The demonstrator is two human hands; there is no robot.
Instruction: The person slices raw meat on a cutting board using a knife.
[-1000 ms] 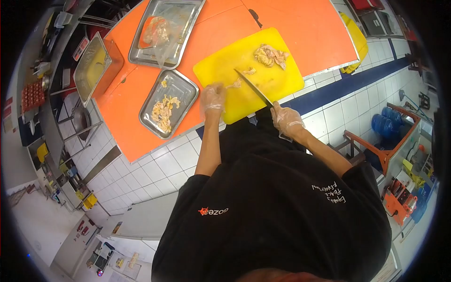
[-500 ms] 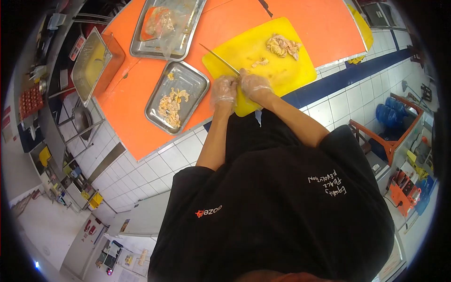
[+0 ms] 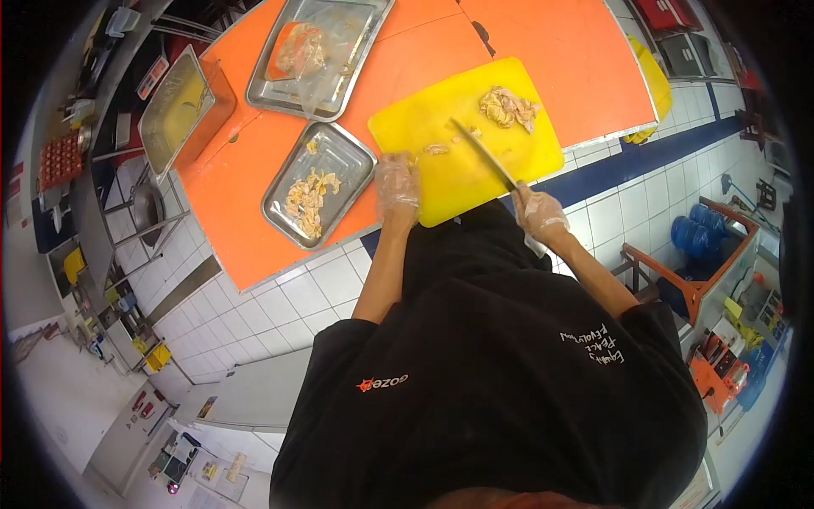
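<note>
While the right hand (image 3: 540,212) grips the knife (image 3: 483,153) by its handle, blade angled across the board (image 3: 462,182) with the tip near two small meat scraps (image 3: 437,149), the left hand (image 3: 397,182) rests at the board's left edge, fingers curled down by the nearer scrap. Can't tell if it actually pinches anything. Both hands wear clear gloves.

Status as I read it:
- Done: small tray (image 3: 335,144) just left of the board holds a spread of cut pieces (image 3: 307,197), so a fair batch looks processed and moved over.
- In hand: the scraps under the blade tip, near the board's middle-left. Look like trimmings or a piece mid-cut; too small to say which.
- Left on the board: one uncut lump (image 3: 507,108) at the far right corner, well apart from the knife.
- Left in stock: big tray (image 3: 356,76) at the far side of the orange table (image 3: 246,212) holds more meat (image 3: 298,53) under a clear plastic bag. Amount is hard to judge through the plastic.

Judgement: roughly midway, maybe a bit past. Cut pile is about the size of what remains visible, but the bagged portion is the unknown.

Also there: deep steel pan (image 3: 174,110) at the table's left end, contents yellowish, not identifiable. Not touched by either hand.
</note>
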